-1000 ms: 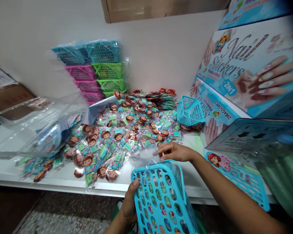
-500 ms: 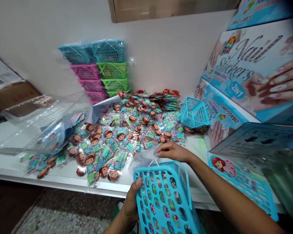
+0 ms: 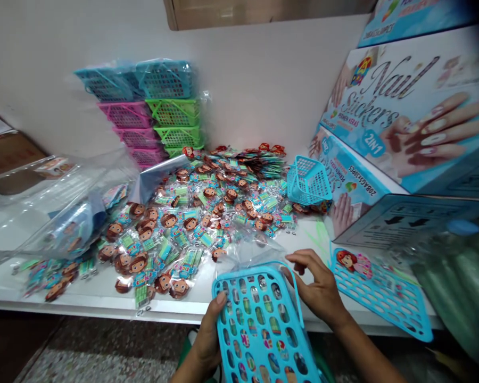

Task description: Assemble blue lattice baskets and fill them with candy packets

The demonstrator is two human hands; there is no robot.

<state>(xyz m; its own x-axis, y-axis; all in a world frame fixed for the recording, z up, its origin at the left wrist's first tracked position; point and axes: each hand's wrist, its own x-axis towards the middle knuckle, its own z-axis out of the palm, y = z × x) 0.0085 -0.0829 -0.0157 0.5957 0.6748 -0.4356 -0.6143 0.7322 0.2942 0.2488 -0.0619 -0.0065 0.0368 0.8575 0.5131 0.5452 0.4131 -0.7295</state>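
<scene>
A blue plastic basket (image 3: pixel 263 319), tilted at the table's front edge, shows small packets through its holes. My left hand (image 3: pixel 209 330) grips its left side, thumb on top. Clear plastic film (image 3: pixel 253 250) sticks out past the far end of the basket. Beside the basket's upper right corner and handle, my right hand (image 3: pixel 317 287) has its fingers apart and curved, with nothing visibly held. Beyond lies a wide heap of small packets with doll-head cards (image 3: pixel 191 223). A small blue basket (image 3: pixel 309 181) rests at the heap's right.
Wrapped blue, pink and green baskets (image 3: pixel 170 111) are stacked against the wall. Clear plastic packaging (image 3: pixel 64 213) lies left. Nail sticker boxes (image 3: pixel 407 106) stand right, above a flat blue perforated piece (image 3: pixel 383 292). Large bottles (image 3: pixel 455 276) stand at the far right.
My right hand has let go of the clear film and moved right and down, its fingers now apart. The film has spread out. The view has shifted slightly.
</scene>
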